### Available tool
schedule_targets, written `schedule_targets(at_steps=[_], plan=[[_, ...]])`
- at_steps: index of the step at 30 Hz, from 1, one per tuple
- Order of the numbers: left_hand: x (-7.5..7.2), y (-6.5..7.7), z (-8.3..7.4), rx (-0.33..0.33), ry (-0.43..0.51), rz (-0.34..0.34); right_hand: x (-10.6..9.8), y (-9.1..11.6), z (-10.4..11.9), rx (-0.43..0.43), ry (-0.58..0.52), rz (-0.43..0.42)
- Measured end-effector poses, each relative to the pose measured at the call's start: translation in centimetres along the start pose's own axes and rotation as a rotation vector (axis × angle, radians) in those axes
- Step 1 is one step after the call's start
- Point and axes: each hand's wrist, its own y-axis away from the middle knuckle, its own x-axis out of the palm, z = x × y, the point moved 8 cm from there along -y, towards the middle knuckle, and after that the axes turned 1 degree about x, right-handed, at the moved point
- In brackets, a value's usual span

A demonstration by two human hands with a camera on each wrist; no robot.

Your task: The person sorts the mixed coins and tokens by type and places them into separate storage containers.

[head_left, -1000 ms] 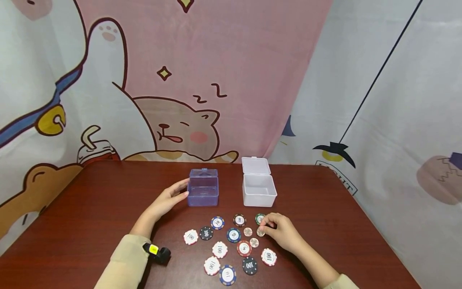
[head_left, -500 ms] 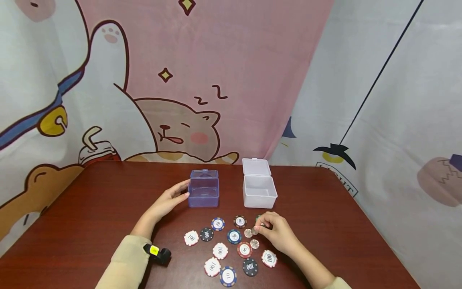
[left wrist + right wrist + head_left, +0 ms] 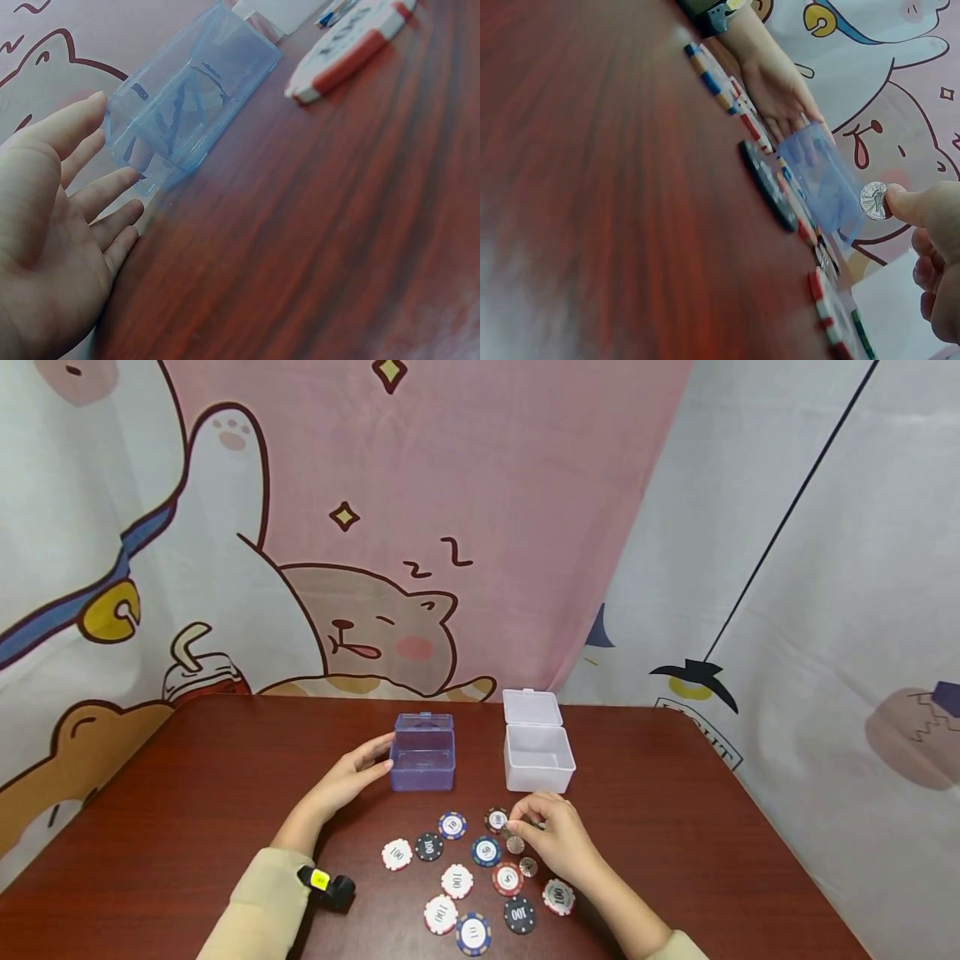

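With relaxed fingers, my left hand (image 3: 347,781) touches the left side of a translucent blue plastic box (image 3: 422,778), whose lid stands open. My right hand (image 3: 553,835) pinches a silver coin (image 3: 874,201) between thumb and finger, just above the table. Two more coins lie below it, a near coin (image 3: 528,867) and a coin (image 3: 515,845) by the fingertips. A brown-rimmed poker chip (image 3: 497,819) is close to the left of the right hand. The green chip is mostly hidden by that hand.
A white plastic box (image 3: 540,778) with its lid open stands right of the blue one. Several poker chips lie scattered in front, among them a red chip (image 3: 507,878), a black chip (image 3: 519,914) and a white chip (image 3: 558,897). A printed cloth (image 3: 480,527) hangs behind the table.
My right hand has picked up a coin from beside the green chip and moved left with it, toward the brown-rimmed chip. The left hand stays at the blue box.
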Motion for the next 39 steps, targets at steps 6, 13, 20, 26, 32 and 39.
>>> schedule_targets(at_steps=[6, 13, 20, 26, 32, 39], plan=[[0.0, 0.0, 0.0, -0.003, -0.010, -0.006, 0.1, -0.8, 0.8, 0.016, 0.005, -0.039], [0.0, -0.1, 0.1, -0.014, -0.017, -0.006, 0.4, -1.9, 1.6, 0.050, -0.013, -0.067], [0.0, -0.1, 0.0, -0.016, -0.031, -0.008, 1.1, -3.6, 2.3, 0.075, -0.061, -0.069], [-0.1, 0.0, 0.0, -0.022, -0.038, -0.009, 1.8, -5.3, 3.0, 0.086, -0.095, -0.083], [-0.1, 0.0, -0.1, -0.015, -0.037, -0.010, 2.7, -6.7, 3.2, 0.093, -0.107, -0.113], [-0.1, 0.0, 0.0, -0.022, -0.039, -0.013, 3.8, -8.1, 3.8, 0.035, -0.103, -0.122]])
